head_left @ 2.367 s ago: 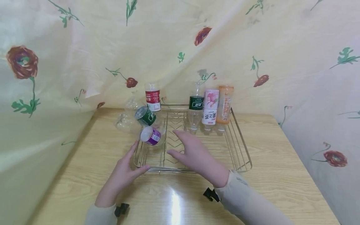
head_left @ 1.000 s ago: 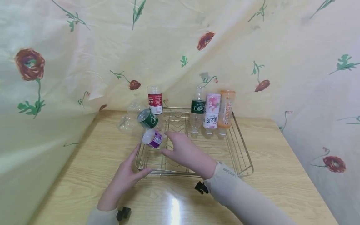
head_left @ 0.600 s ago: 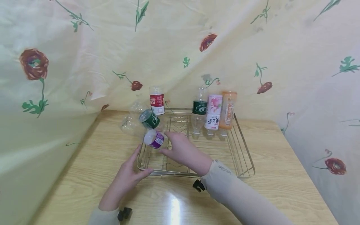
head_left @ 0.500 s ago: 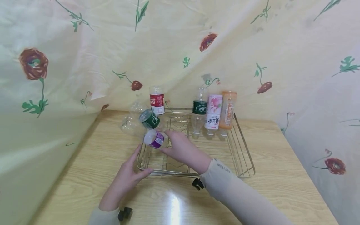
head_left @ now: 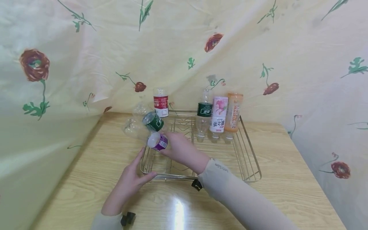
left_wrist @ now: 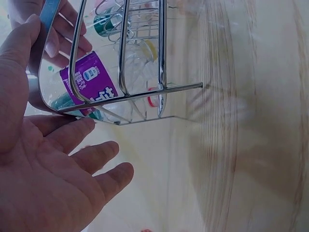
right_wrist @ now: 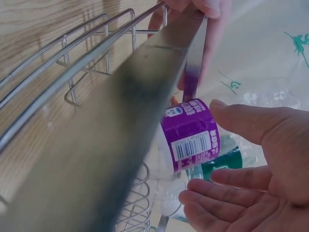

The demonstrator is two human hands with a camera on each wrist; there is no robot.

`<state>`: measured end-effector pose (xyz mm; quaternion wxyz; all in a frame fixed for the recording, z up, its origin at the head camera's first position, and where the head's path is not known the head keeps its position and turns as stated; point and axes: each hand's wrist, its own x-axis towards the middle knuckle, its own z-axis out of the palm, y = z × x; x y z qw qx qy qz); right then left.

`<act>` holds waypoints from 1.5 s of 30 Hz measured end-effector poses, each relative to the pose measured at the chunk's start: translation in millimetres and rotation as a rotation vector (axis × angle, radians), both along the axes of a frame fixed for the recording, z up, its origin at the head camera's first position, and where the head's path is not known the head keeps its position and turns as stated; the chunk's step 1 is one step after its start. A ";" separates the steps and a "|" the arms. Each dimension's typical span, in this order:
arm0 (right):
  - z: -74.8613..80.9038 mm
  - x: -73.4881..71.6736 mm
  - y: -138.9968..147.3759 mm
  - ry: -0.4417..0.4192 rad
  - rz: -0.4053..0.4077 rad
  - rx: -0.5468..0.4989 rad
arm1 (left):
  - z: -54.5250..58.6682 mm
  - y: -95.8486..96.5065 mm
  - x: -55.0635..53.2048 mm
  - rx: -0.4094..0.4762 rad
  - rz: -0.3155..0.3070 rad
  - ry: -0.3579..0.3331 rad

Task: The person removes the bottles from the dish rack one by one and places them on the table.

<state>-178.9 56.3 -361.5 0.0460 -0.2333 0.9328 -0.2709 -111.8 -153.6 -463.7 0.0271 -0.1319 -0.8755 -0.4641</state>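
In the head view, my left hand (head_left: 129,177) spreads at the near-left corner of a wire basket (head_left: 178,176), its thumb along the front rim and index finger by the left side. The left wrist view shows its other fingers (left_wrist: 104,154) loosely extended outside the wires. My right hand (head_left: 184,148) reaches into the basket beside an upturned clear bottle with a purple label (head_left: 161,142). In the right wrist view, the thumb tip is right at the label's edge, while the fingers (right_wrist: 227,193) stay apart below it. The bottle leans base up, partly hidden by the hand.
Against the purple-labelled bottle leans a green-labelled bottle (head_left: 153,121), with crumpled clear plastic (head_left: 132,126) to its left. A red-labelled bottle (head_left: 161,103) stands at the back. Green (head_left: 204,110), pink (head_left: 219,111) and orange (head_left: 233,111) labelled bottles line the right rear.
My right hand has moved left from the middle of the basket, up to the purple-labelled bottle. My left hand stays at the basket's corner; the view has shifted slightly.
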 end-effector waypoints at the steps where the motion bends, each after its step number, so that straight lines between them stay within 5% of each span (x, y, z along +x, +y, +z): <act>1: -0.4 -0.4 -1.3 -0.003 -0.002 0.006 | -0.2 0.0 0.1 0.000 -0.002 -0.002; 16: -14.8 -2.5 -11.1 -0.064 -0.031 0.043 | -2.9 0.8 7.2 0.001 -0.003 -0.040; 31: -16.1 -3.2 -14.5 -0.036 -0.040 0.061 | -2.7 3.5 9.2 0.010 0.015 -0.071; 45: -11.0 -10.6 -24.2 -0.013 -0.017 0.072 | 2.0 0.1 2.0 0.015 0.001 -0.022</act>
